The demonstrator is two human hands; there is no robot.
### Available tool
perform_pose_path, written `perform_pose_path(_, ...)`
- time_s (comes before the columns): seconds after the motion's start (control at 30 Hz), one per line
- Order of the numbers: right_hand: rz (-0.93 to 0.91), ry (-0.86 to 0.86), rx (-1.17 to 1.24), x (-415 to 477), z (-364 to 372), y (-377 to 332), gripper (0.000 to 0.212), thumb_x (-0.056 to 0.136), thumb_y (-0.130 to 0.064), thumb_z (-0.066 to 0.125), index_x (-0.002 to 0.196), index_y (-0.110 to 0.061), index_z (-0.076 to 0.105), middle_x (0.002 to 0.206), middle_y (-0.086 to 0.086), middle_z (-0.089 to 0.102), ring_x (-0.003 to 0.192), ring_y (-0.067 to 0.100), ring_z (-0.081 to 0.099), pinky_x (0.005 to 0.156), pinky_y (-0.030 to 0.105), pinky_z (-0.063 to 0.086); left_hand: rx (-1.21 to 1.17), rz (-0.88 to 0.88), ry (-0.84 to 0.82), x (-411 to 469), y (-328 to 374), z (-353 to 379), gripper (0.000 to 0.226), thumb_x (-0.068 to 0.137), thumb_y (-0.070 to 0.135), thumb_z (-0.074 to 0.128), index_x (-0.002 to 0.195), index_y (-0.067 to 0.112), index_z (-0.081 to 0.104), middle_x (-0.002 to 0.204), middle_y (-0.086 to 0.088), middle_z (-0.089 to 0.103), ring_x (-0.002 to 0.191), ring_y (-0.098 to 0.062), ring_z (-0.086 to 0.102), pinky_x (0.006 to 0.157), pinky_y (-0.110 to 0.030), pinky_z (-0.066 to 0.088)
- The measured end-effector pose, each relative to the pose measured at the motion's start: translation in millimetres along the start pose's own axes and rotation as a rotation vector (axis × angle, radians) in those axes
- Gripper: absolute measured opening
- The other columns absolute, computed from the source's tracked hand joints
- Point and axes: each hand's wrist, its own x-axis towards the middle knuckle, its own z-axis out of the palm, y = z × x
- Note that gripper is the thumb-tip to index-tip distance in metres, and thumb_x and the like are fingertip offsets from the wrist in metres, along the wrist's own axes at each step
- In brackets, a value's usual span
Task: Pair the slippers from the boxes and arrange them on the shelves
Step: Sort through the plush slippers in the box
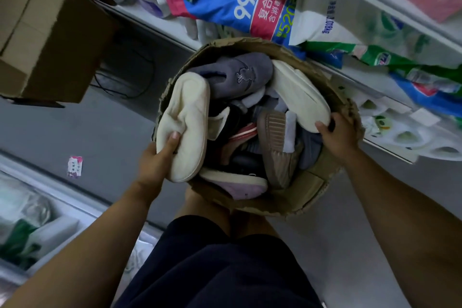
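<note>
Head view: one box (310,189) holds two cream slippers and one grey slipper (240,75), over a tangle of others too jumbled to count. The left hand (160,155) curls round the left cream slipper (186,122) at the box's left rim. The right hand (337,132) grips the end of the right cream slipper (297,92), its fingers hidden behind it.

Box (312,182) of loose slippers: before the person's legs, just beside the shelf (150,23). First slipper (185,120): in left hand (155,157), over box's left rim. Second slipper (297,92): in right hand (337,132), at right rim. Third slipper (240,75): between them, far side. Carton (50,32): far left.
</note>
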Motion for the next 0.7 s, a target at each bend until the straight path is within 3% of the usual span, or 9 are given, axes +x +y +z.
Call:
perform_pose_path(0.07,0.017,-0.025,-0.032,-3,-10,6,0.048,0.091,-0.042,0.066,0.116,-0.002,0.058,0.120,0.024,0.062,0.113,0.040,0.057,0.087,0.037,0.042,0.018,0.025,-0.002,-7,2,2,0.029,0.087,0.054,0.069,0.088,0.025,0.074,0.081,0.009,0.075,0.084,-0.008,0.070,0.069,-0.028,0.054)
perform_pose_path(0.2,0.026,-0.010,-0.052,-3,-30,22,0.044,0.095,-0.034,0.065,0.122,0.000,0.056,0.124,0.026,0.061,0.116,0.044,0.057,0.096,0.049,0.045,0.044,0.056,-0.097,-27,3,14,0.038,0.086,0.053,0.071,0.091,0.016,0.077,0.088,-0.004,0.078,0.085,-0.014,0.074,0.077,-0.040,0.059)
perform_pose_path(0.33,0.026,0.004,-0.005,-12,-46,25,0.046,0.095,-0.031,0.066,0.126,0.000,0.052,0.125,0.023,0.059,0.117,0.040,0.056,0.098,0.050,0.045,0.076,0.094,-0.144,-48,-6,36,0.050,0.078,0.064,0.075,0.088,0.015,0.076,0.087,-0.004,0.077,0.083,-0.012,0.074,0.077,-0.041,0.060)
perform_pose_path(0.43,0.000,0.074,0.058,-43,-42,6,0.039,0.095,-0.026,0.067,0.115,0.002,0.051,0.103,0.012,0.054,0.099,0.026,0.054,0.077,0.030,0.038,0.077,0.076,-0.127,-54,-10,42,0.054,0.072,0.070,0.074,0.087,0.019,0.077,0.089,-0.003,0.077,0.087,-0.015,0.074,0.080,-0.042,0.061)
perform_pose_path(0.5,-0.034,0.152,0.153,-77,-28,-12,0.032,0.093,-0.030,0.068,0.107,-0.006,0.050,0.097,0.007,0.056,0.093,0.024,0.057,0.065,0.028,0.033,0.060,0.046,-0.122,-55,-7,42,0.046,0.079,0.064,0.074,0.090,0.020,0.077,0.091,0.000,0.077,0.090,-0.014,0.073,0.078,-0.035,0.059)
perform_pose_path(0.53,-0.060,0.181,0.218,-97,-20,-20,0.032,0.092,-0.034,0.069,0.105,-0.013,0.049,0.102,0.005,0.059,0.096,0.023,0.060,0.066,0.028,0.039,0.063,0.041,-0.120,-55,-6,41,0.046,0.080,0.064,0.073,0.092,0.019,0.076,0.092,0.000,0.076,0.090,-0.014,0.072,0.075,-0.032,0.058)
perform_pose_path(0.6,-0.154,0.192,0.309,-139,2,-28,0.035,0.089,-0.031,0.074,0.112,-0.019,0.052,0.125,0.003,0.057,0.113,0.015,0.057,0.085,0.027,0.049,0.101,0.053,-0.099,-53,-6,40,0.062,0.072,0.075,0.072,0.091,0.017,0.076,0.099,-0.006,0.074,0.091,-0.018,0.071,0.079,-0.036,0.059)
perform_pose_path(0.7,-0.358,0.084,0.240,-196,42,-26,0.062,0.082,-0.016,0.081,0.137,-0.017,0.053,0.140,0.000,0.043,0.115,0.007,0.052,0.100,0.023,0.046,0.171,0.072,-0.038,-48,-15,42,0.080,0.054,0.095,0.066,0.086,0.021,0.074,0.122,-0.018,0.064,0.111,-0.027,0.065,0.095,-0.050,0.055)
